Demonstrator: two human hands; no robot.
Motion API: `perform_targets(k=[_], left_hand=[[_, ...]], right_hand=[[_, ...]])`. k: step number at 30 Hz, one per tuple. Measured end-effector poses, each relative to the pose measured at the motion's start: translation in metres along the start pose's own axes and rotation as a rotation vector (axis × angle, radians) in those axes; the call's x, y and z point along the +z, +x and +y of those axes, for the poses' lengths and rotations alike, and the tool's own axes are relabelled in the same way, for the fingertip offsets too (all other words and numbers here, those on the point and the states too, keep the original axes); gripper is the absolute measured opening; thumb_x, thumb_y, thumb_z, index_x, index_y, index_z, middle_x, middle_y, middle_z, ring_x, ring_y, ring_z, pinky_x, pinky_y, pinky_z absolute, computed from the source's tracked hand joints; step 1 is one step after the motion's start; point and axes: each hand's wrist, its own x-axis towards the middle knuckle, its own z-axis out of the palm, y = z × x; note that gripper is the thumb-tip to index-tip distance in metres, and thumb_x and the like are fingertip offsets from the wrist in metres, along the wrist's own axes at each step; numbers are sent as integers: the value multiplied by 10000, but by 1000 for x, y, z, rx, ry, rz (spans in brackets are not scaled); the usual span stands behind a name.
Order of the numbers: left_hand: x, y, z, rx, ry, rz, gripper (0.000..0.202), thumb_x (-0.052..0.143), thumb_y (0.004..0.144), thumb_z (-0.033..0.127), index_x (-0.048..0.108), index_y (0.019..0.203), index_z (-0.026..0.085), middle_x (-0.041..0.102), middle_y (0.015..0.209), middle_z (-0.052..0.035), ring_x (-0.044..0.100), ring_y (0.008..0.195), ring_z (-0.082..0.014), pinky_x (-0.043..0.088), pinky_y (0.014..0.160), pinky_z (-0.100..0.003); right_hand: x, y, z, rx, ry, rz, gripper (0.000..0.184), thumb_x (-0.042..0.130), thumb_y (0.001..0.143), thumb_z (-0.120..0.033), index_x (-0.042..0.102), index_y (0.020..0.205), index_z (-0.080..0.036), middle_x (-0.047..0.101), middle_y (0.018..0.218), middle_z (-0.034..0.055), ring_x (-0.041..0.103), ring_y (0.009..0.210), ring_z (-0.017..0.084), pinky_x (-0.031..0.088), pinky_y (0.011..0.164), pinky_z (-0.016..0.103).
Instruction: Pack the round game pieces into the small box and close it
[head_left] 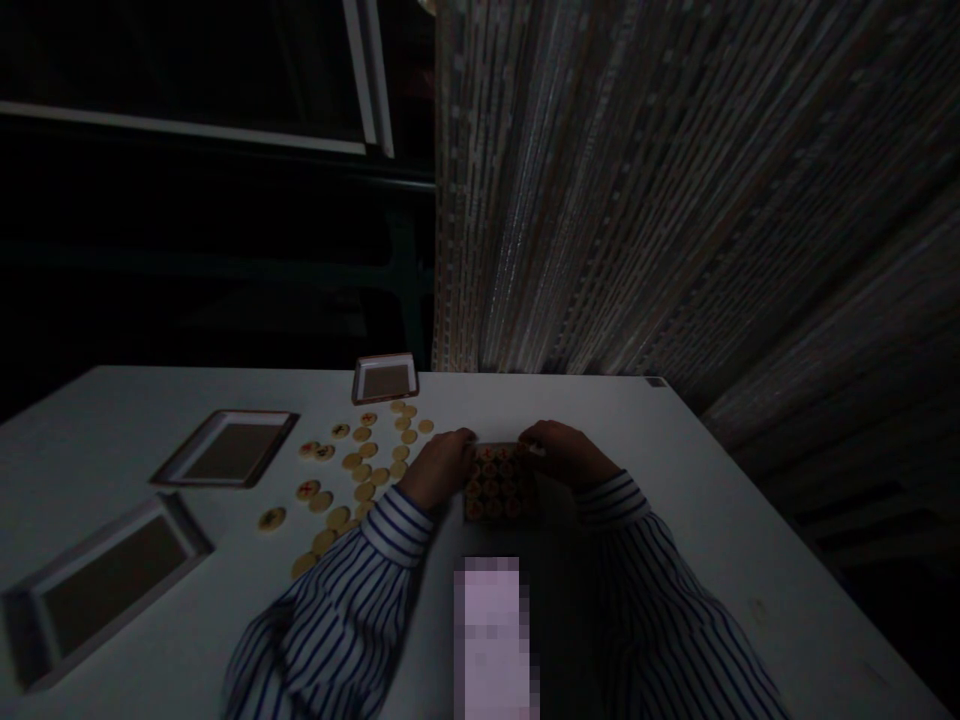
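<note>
A small box filled with rows of round xiangqi pieces lies on the table in front of me. The pieces in it carry dark or reddish characters. My left hand curls its fingers round the far left corner of the box. At the far right corner, my right hand has its fingers closed, with a small pale edge at the fingertips that is too dark to make out. Left of the box, several loose xiangqi pieces are scattered, mostly blank side up, some showing characters.
On the white table, an open box part stands at the back, another shallow tray is at the left, and a third long tray lies nearer. A beaded string curtain hangs beyond the far edge. The light is dim.
</note>
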Motion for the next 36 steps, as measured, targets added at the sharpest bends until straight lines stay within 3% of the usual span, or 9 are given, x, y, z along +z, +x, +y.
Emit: perform_targets(k=[25,36], left_hand=[[0,0,-1,2,-20,4,324,374,827,214,571,1072,138,644,1016,-119,585,956,-199,417,793,-279],[-3,0,1,9,2,-12,297,385,825,211,588,1030,142,650,987,-123,593,918,-195,420,749,-270]], right_hand=[[10,3,8,-56,44,4,206,558,775,-223,609,967,-169,597,898,65,538,806,140,400,683,234],[6,2,9,-13,60,-37,228,517,815,-288,612,987,-174,613,934,78,555,860,153,405,720,244]])
